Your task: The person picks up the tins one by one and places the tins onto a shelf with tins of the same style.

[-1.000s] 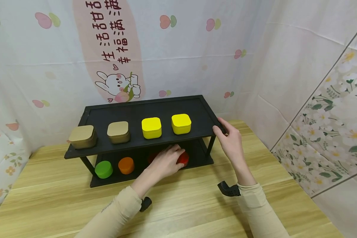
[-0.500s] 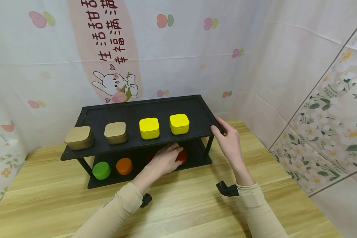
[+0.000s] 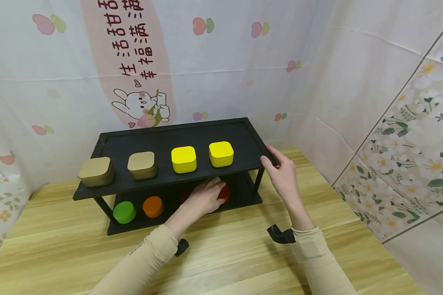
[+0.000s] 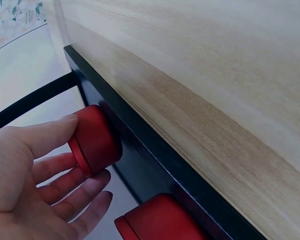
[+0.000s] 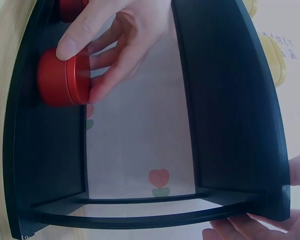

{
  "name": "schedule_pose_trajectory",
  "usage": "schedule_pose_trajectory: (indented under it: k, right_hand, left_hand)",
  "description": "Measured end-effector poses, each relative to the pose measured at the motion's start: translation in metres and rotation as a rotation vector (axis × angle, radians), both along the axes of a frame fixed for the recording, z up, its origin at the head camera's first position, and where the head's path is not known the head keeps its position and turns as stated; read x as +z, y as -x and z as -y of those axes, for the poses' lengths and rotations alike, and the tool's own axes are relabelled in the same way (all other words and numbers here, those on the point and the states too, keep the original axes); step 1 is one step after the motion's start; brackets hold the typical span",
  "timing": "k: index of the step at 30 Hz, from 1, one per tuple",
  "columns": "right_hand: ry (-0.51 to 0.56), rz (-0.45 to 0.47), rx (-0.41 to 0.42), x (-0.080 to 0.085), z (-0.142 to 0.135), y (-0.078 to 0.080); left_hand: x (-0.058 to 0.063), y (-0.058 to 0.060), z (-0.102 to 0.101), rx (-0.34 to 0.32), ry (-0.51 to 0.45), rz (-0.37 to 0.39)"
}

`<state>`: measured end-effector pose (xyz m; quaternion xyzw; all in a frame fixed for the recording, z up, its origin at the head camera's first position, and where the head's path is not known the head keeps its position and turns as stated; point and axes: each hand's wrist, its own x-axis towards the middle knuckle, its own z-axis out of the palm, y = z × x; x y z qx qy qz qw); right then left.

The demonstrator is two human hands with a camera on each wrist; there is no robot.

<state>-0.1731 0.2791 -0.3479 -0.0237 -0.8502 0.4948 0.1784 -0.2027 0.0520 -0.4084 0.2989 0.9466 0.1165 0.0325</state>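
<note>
Two tiers make up the black shelf rack (image 3: 177,139) on the wooden table (image 3: 225,254); right hand (image 3: 282,174) grips its upper right corner, while left hand (image 3: 204,196) grasps the red round tin (image 5: 60,77) on the lower shelf.

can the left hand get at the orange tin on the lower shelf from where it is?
Probably yes. The left hand grips a red tin on that same shelf; the orange tin stands left of it at the open front, nothing before it. It must release first.
</note>
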Motion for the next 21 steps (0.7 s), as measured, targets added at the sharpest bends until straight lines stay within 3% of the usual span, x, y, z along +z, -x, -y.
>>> schedule_pose_trajectory:
  k: [21]
  right_hand:
    - [-0.006,-0.016,0.007,-0.0004,-0.0005,-0.0012]
  left_hand:
    - [-0.0011,0.0026,0.0004,0.008,0.004,0.051]
